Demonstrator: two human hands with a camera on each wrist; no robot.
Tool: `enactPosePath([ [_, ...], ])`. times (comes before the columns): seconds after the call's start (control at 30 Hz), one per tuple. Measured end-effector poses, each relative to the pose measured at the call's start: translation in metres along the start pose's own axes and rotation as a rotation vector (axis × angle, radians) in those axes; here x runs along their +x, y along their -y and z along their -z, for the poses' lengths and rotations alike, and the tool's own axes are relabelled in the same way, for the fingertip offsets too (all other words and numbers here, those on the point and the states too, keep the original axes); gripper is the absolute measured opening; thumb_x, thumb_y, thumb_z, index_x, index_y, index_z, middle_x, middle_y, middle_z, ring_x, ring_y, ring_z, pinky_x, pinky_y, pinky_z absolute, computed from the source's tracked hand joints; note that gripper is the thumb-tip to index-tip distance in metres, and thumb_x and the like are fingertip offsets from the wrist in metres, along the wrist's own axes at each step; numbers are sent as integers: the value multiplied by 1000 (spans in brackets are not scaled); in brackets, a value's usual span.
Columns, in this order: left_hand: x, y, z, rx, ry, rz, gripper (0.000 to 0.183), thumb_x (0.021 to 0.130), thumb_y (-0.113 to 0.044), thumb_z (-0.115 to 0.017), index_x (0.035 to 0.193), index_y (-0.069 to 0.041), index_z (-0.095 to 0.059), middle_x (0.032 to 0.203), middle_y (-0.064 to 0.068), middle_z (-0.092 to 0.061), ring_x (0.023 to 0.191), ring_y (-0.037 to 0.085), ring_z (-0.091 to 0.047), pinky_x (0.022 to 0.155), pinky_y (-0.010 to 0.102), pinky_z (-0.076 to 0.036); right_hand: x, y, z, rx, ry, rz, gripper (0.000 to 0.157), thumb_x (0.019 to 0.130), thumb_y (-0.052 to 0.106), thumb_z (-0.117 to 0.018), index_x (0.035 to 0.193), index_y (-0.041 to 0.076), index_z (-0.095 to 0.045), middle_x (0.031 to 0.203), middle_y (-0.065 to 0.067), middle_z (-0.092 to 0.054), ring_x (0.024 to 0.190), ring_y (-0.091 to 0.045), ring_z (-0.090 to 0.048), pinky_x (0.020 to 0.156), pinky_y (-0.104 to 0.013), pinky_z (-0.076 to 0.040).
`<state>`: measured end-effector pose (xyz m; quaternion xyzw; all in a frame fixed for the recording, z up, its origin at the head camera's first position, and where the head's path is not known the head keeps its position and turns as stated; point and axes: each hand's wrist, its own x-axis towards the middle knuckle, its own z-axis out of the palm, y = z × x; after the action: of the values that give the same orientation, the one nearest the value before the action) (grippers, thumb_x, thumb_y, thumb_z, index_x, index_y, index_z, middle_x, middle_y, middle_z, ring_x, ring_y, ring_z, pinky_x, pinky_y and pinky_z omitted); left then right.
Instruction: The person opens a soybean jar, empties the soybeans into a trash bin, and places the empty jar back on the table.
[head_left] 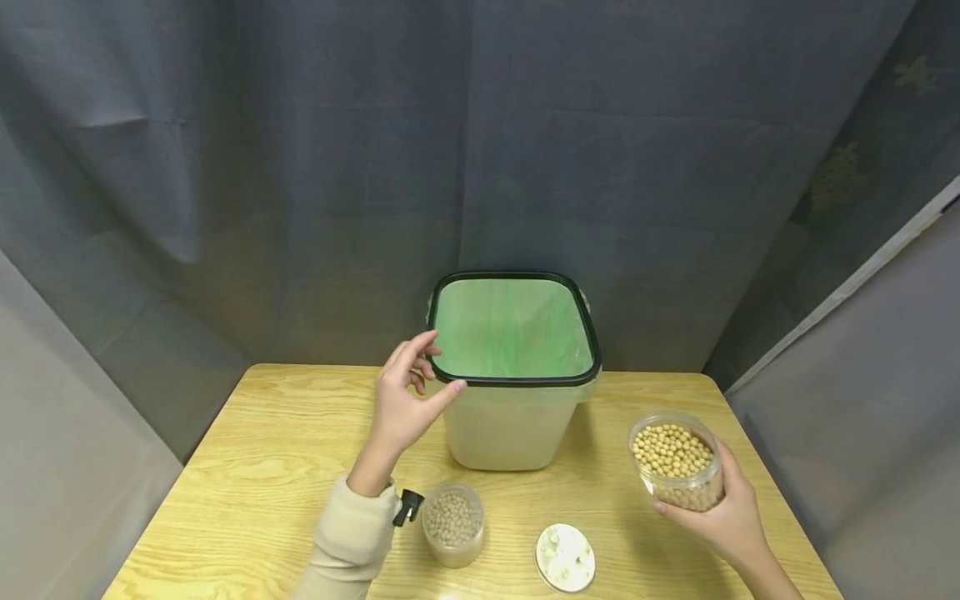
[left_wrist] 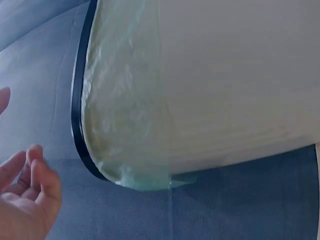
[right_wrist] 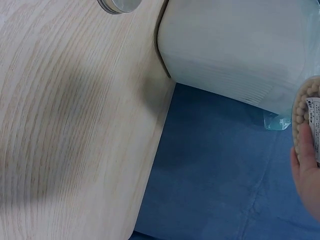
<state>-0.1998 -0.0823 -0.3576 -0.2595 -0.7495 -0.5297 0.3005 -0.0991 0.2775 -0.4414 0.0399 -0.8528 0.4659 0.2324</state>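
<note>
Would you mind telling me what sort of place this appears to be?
It looks like a small screened-off workspace, perhaps a makeshift booth: dark grey fabric hangs behind the wood-grain table, and paler grey surfaces flank it on both sides.

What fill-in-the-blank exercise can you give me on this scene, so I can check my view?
1. The hand gripping a jar of beans is the person's ____ one.
2. The other hand holds ____.
3. The rim of the bin is ____ in colour.
4. The liner inside the bin is ____ in colour.
Missing words: right; nothing; black; green.
</note>
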Motion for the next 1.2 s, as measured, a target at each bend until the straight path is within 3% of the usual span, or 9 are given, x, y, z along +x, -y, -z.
enactPosePath([
  [0.17,9,11,6,82,-21,37,68,64,-15,-82,123,-1,-52,109,19,-54,84,30,-50,65,36,-43,0,0,0,-2,-3,0,104,46,-9,-84,138,4,-35,118,24,-39,101,5,-41,79,-6,-33],
  [0.33,17,23,8,105,98,216,92,63,-26,-83,139,-9,-35,136,12,-35,118,27,-38,88,44,-39,2,1,1,-6,-22,9,105,44,-8,-84,137,4,-36,118,24,-40,100,6,-41,78,-5,-32],
  [0.53,24,44,3,87,236,387,103,65,-33,-81,146,-15,-19,147,10,-18,128,28,-29,98,47,-34,12,6,5,1,-8,39,105,46,-9,-83,138,4,-34,121,23,-38,102,5,-41,79,-5,-33],
  [0.93,27,61,-4,92,369,470,108,63,-36,-81,146,-11,-16,147,12,-18,127,31,-31,100,48,-30,50,23,12,51,-16,137,105,44,-13,-82,137,4,-36,120,17,-43,104,1,-43,80,-9,-34],
  [1.2,26,64,-3,57,377,526,107,63,-33,-81,146,-13,-17,147,12,-20,131,30,-24,103,48,-26,96,47,19,66,14,166,101,45,-14,-82,134,5,-39,117,16,-46,103,-1,-45,81,-13,-34],
])
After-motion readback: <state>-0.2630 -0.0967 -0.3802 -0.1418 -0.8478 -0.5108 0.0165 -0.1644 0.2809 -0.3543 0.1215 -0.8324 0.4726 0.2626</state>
